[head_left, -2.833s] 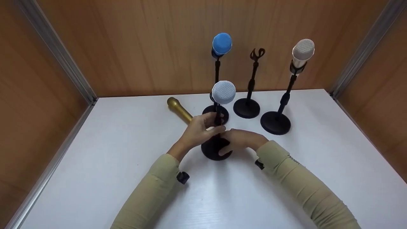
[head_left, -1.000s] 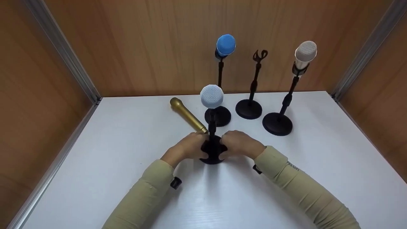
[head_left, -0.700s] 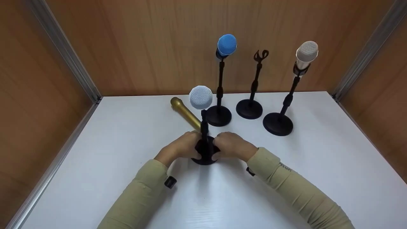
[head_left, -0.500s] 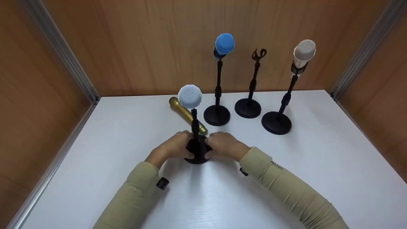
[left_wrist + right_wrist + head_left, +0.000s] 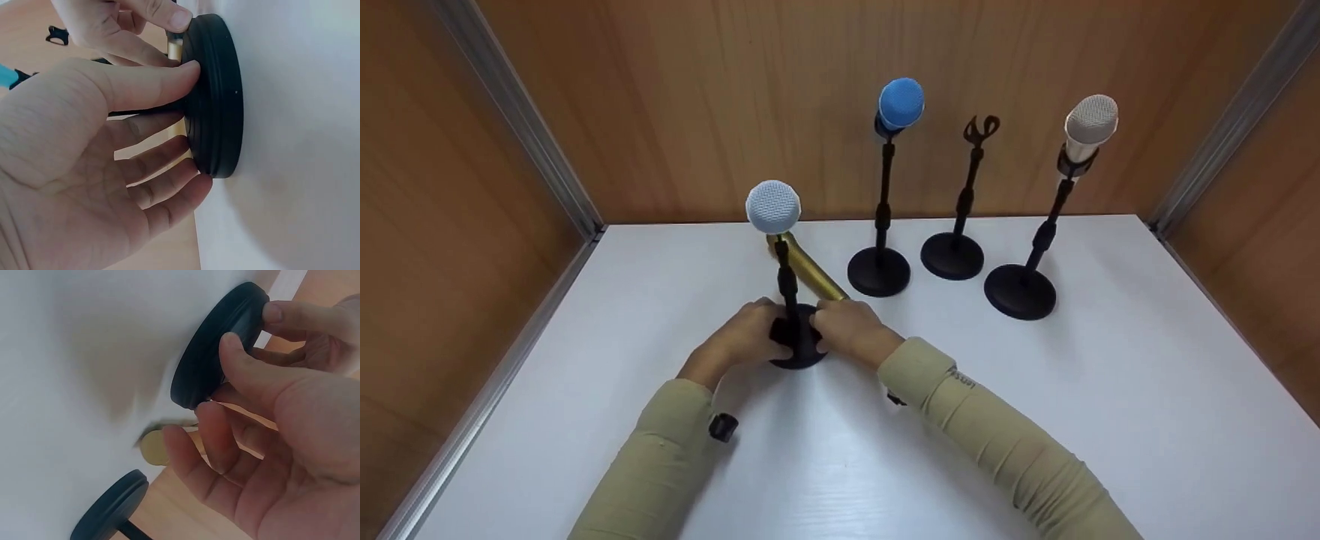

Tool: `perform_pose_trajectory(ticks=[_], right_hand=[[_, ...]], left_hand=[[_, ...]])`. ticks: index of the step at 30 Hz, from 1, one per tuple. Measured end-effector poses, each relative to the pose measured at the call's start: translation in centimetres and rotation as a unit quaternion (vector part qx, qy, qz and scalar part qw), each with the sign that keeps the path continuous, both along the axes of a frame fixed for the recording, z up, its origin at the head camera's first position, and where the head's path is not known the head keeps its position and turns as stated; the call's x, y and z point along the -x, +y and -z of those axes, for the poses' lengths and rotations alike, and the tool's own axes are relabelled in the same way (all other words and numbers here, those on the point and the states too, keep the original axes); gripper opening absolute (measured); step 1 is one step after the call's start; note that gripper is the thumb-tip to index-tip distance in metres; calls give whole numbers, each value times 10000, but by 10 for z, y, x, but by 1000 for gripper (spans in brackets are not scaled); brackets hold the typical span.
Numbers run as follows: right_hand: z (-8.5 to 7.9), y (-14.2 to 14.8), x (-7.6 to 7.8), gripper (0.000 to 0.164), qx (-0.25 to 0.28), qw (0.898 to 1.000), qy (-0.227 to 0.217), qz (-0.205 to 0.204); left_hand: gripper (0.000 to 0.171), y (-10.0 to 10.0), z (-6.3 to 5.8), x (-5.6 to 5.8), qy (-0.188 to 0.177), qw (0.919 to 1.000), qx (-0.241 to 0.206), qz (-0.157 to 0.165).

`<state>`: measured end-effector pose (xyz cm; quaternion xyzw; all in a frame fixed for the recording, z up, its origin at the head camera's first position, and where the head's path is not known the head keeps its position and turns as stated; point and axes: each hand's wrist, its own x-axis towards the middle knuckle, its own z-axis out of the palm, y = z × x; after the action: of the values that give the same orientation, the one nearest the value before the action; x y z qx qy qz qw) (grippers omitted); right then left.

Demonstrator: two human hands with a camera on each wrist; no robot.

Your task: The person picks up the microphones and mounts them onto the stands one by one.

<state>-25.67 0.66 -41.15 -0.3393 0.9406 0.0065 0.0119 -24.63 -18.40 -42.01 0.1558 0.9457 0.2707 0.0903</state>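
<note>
A black desk microphone stand (image 5: 787, 281) carrying a white-headed microphone (image 5: 773, 207) stands upright left of centre in the head view. My left hand (image 5: 746, 334) grips the left side of its round base (image 5: 219, 95), thumb on top and fingers round the edge. On the opposite side, my right hand (image 5: 851, 328) pinches the same base between thumb and fingers. Just behind the stand lies a gold microphone (image 5: 814, 276) on the white table, partly covered by the stand and my right hand; its rounded gold end (image 5: 154, 448) shows in the right wrist view.
Along the back stand a blue-headed microphone (image 5: 901, 103) on its stand, a stand with a bare clip (image 5: 981, 131), and another white-headed microphone (image 5: 1090, 120) on a stand at right. Wood-grain panels (image 5: 675, 105) enclose the white table (image 5: 1110, 375) at back and sides.
My left hand has moved from the stand's pole down to its base. Both hands have since shifted the stand leftward, then slightly back, in front of the gold microphone.
</note>
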Motion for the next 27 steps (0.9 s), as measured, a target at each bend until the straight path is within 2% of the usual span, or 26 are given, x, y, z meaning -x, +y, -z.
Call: perform_pose_trajectory(ticks=[3, 6, 11, 15, 21, 27], right_hand=[[-2, -11, 6, 24, -51, 9999, 134, -55], [-4, -20, 10, 24, -162, 9999, 1, -53], [-3, -30, 14, 48, -281, 9981, -526, 133], [0, -38, 16, 63, -146, 9974, -611, 340], [-3, -54, 20, 64, -158, 9958, -600, 679], [-2, -62, 29, 65, -251, 9955, -637, 659]], left_hand=[[42, -6, -1, 3, 62, 9998, 48, -179], [39, -11, -3, 7, 107, 9992, 138, -372], [37, -17, -3, 16, 3, 9974, 138, -710], [32, -22, -2, 23, -37, 9956, 166, -921], [33, -28, -3, 32, -1, 9938, 160, -1103], [36, -34, -1, 37, -161, 9904, -5, -1376]])
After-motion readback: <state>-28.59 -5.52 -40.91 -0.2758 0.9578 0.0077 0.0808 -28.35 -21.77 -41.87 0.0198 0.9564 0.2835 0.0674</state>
